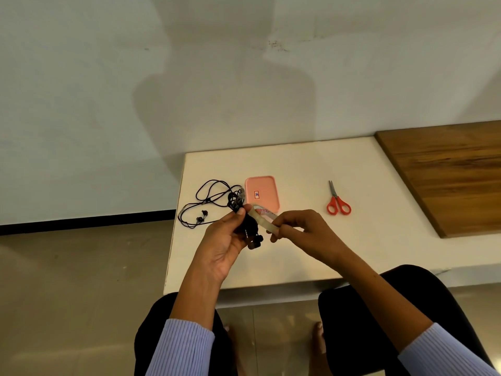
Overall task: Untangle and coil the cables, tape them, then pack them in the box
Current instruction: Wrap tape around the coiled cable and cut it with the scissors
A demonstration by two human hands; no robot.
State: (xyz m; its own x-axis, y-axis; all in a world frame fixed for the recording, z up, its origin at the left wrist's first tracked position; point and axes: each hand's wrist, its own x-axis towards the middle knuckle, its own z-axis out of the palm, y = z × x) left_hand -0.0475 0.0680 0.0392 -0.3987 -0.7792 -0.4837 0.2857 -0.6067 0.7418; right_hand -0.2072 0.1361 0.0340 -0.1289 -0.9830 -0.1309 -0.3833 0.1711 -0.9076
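Head | pink box [262,191] — small red-blue label, unreadable | tape roll [262,217] — print illegible

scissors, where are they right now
In the head view the red-handled scissors lie on the white table, to the right of the pink box and beyond the right hand, untouched.

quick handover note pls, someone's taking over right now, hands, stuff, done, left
Left hand: grips a coiled black cable bundle.
Right hand: holds the clear tape roll, a strip running to the bundle.
On the white table: second black earphone cable loose and uncoiled, left of the closed pink box; red scissors to its right.
Done: one cable coiled.
Left: finish taping and cut, coil and tape the second cable, pack both in the box.
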